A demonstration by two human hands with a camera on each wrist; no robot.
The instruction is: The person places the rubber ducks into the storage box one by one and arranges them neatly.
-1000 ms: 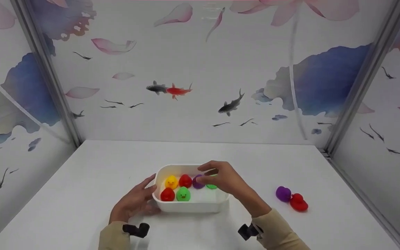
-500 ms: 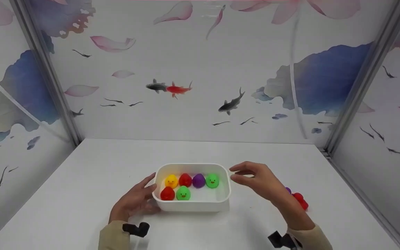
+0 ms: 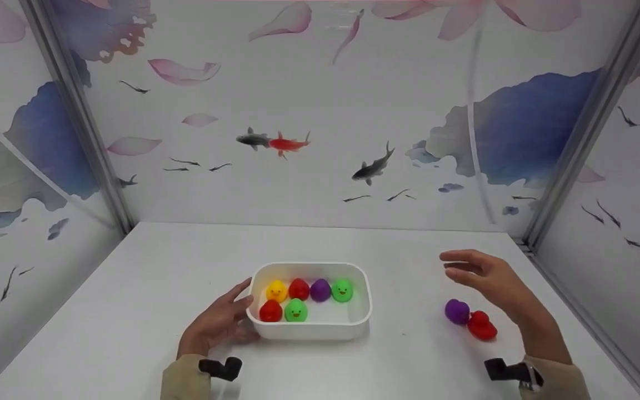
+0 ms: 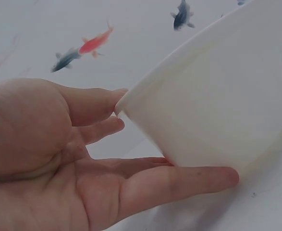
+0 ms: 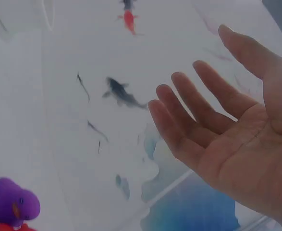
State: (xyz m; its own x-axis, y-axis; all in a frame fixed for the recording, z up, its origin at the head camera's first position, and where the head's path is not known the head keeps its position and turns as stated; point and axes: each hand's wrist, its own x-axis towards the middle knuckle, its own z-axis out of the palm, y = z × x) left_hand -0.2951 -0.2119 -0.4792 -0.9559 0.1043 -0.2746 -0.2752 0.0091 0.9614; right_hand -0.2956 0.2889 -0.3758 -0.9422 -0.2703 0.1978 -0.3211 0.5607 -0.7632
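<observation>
My left hand (image 3: 217, 322) rests against the left end of a white plastic box (image 3: 309, 331). In the left wrist view, its thumb touches the rim and straight fingers (image 4: 193, 183) lie along the outer wall. Inside sit small rubber ducks: a yellow duck (image 3: 276, 291), two red ducks (image 3: 299, 289), a purple duck (image 3: 320, 290) and two green ducks (image 3: 343, 290). Over the table's right side hovers my right hand (image 3: 489, 276), holding nothing, fingers parted and loosely bent. Below it on the table are another purple duck (image 3: 457, 311) and a red duck (image 3: 481, 326), side by side.
The white table (image 3: 409, 366) is enclosed by printed panels (image 3: 320, 189) with fish and petals at the back and both sides. Grey metal posts (image 3: 570, 144) stand at the back corners.
My right hand has left the green duck at the box's right end and moved right, to above the two loose ducks. The left hand has stayed at the box.
</observation>
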